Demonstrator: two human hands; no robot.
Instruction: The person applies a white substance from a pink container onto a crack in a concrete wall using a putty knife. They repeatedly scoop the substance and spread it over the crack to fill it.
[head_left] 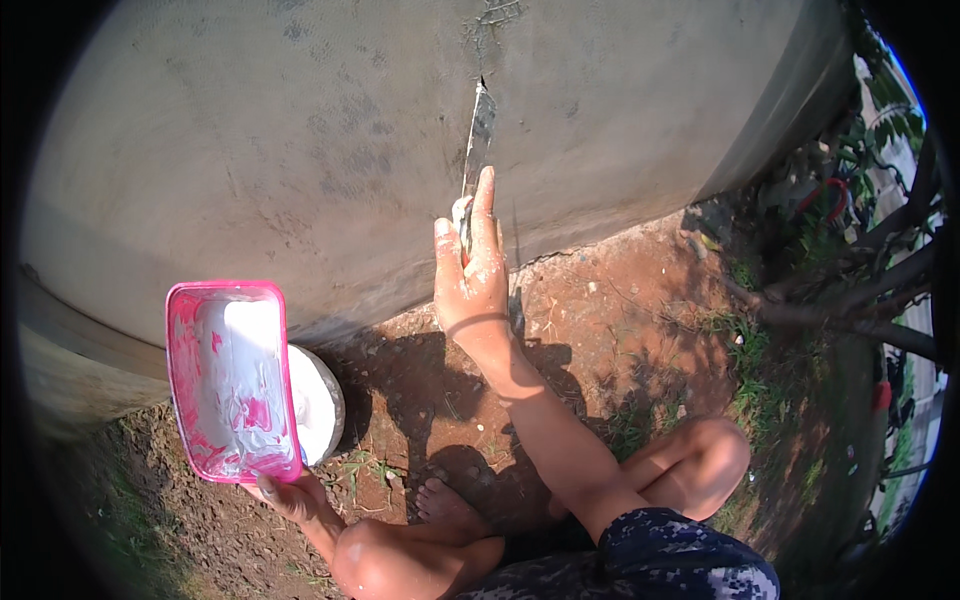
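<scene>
My right hand (474, 288), flecked with white, grips a putty knife (479, 140) by its handle, the index finger stretched along toward the blade. The blade's tip is at the grey wall (300, 160), just below a dark crack (484, 40) with rough patches around it. Whether the tip touches the wall, I cannot tell. At lower left, my left hand (296, 500) holds a pink plastic tub (226, 285) by its near edge, tilted so its inside shows. White paste (240, 375) coats the tub's bottom and sides, with pink showing through in streaks.
Behind the tub stands a round white bucket (320, 405), partly hidden. Reddish bare soil (600, 310) runs along the wall's foot, with grass tufts (745, 345). Branches (850, 315) reach in from the right. My bent knees and a bare foot (447, 500) are close below.
</scene>
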